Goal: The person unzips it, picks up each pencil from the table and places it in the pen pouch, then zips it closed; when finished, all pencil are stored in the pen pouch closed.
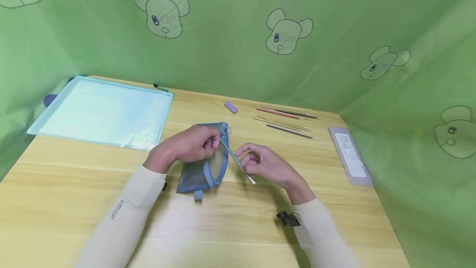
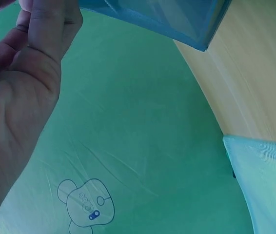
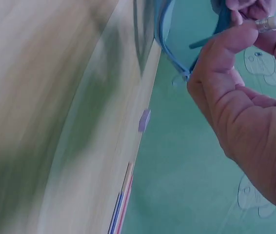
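A blue mesh zipper pouch [image 1: 195,178] is held over the table with its zipper side gaping to the right. My left hand [image 1: 191,144] pinches the pouch's upper edge, fingers curled; the left wrist view shows a corner of the pouch [image 2: 177,22] beyond the fingers. My right hand [image 1: 269,166] pinches a blue-green pencil [image 1: 233,156] between thumb and fingers. The pencil slants, its far end at the pouch opening beside my left fingertips and its white eraser end [image 3: 269,23] toward me.
Several pencils [image 1: 286,126] lie at the back right, with a purple eraser [image 1: 231,107] left of them. A light blue zipper folder [image 1: 100,113] covers the back left, a green pen [image 1: 161,88] at its far edge. Near the right edge lies a flat grey box [image 1: 349,156]. Green curtain [image 1: 230,32] encloses the table.
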A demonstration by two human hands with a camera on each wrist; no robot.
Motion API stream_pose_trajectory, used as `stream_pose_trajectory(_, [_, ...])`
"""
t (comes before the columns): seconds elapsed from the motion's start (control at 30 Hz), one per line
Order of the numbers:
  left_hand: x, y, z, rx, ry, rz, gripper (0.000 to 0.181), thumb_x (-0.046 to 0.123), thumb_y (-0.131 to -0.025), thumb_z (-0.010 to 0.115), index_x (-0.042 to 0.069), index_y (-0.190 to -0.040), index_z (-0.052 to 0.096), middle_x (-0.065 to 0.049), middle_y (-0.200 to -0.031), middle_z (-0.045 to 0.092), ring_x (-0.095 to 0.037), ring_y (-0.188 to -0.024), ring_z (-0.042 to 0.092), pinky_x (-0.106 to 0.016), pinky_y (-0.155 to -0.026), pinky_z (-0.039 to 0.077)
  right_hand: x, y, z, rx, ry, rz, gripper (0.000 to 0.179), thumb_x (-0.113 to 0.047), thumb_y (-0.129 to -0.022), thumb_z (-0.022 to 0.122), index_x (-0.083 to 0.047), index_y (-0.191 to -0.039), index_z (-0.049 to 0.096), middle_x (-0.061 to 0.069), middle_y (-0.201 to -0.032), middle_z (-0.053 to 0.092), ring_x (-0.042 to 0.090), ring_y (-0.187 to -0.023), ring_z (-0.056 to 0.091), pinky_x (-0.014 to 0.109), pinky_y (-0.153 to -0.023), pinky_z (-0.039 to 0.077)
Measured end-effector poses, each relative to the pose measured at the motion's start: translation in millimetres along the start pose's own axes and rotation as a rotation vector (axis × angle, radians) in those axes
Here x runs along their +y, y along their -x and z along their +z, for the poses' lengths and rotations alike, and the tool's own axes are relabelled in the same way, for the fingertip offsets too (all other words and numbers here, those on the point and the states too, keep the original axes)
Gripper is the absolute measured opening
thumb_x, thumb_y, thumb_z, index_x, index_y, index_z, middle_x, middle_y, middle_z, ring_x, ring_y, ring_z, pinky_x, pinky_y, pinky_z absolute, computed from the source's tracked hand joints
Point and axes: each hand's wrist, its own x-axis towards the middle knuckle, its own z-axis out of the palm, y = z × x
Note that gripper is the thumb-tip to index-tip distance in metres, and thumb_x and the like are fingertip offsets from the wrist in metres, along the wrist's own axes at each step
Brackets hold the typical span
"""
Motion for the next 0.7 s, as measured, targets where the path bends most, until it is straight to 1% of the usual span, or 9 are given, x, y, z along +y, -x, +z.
stream_pose_trajectory(0.1, [1.2,-0.6,1.8,-0.009,0.012,0.021,0.014,-0.002,-0.096,0.063,0.012,-0.097,0.06,-0.001,-0.078,0.054,-0.014,-0.066,0.061,-0.029,-0.07,0.056,-4.6,-13.5,7.9,0.021,-0.01,-0.005,0.046,0.001,-0.089,0.059,0.001,-0.134,0.058,0.012,-0.099,0.066,0.016,-0.079,0.058,0.025,-0.069,0.052])
stream_pose_trajectory(0.23, [2.7,-1.6,3.5,-0.013,0.033,0.049,0.014,-0.003,-0.094,0.064,0.011,-0.098,0.061,0.0,-0.077,0.056,-0.013,-0.065,0.061,-0.028,-0.068,0.056,-10.9,-29.4,20.5,0.07,-0.002,-0.025,0.04,0.002,-0.09,0.06,0.004,-0.13,0.058,0.008,-0.093,0.065,0.014,-0.076,0.057,0.024,-0.066,0.049])
stream_pose_trajectory(0.33, [2.1,-2.3,4.2,-0.008,0.049,0.06,0.014,-0.003,-0.094,0.065,0.01,-0.1,0.062,-0.001,-0.076,0.06,-0.013,-0.065,0.064,-0.028,-0.067,0.056,-15.0,-39.7,31.8,0.097,0.004,-0.037,0.034,0.004,-0.091,0.062,0.005,-0.124,0.058,0.005,-0.088,0.064,0.013,-0.073,0.058,0.022,-0.065,0.05])
stream_pose_trajectory(0.43, [1.3,-2.9,4.5,0.01,0.056,0.051,0.011,-0.001,-0.096,0.067,0.009,-0.101,0.063,-0.002,-0.078,0.062,-0.013,-0.066,0.064,-0.028,-0.068,0.057,-16.7,-48.4,42.6,0.109,0.023,-0.052,0.029,0.006,-0.091,0.063,0.004,-0.12,0.059,0.004,-0.086,0.063,0.012,-0.072,0.059,0.022,-0.065,0.052])
stream_pose_trajectory(0.53, [0.7,-3.1,4.2,0.029,0.069,0.028,0.01,0.0,-0.097,0.068,0.008,-0.102,0.064,-0.003,-0.081,0.062,-0.014,-0.07,0.063,-0.028,-0.069,0.058,-16.4,-54.3,51.1,0.128,0.08,-0.055,0.026,0.005,-0.091,0.063,0.001,-0.116,0.06,0.003,-0.084,0.062,0.012,-0.071,0.059,0.022,-0.065,0.053])
stream_pose_trajectory(0.7, [0.2,-2.4,3.1,0.04,0.069,0.011,0.011,0.0,-0.097,0.068,0.008,-0.102,0.063,-0.003,-0.083,0.06,-0.015,-0.074,0.059,-0.028,-0.069,0.057,-16.0,-56.3,58.7,0.16,0.18,-0.025,0.024,0.006,-0.09,0.064,-0.002,-0.113,0.063,0.005,-0.086,0.063,0.013,-0.076,0.059,0.023,-0.068,0.05])
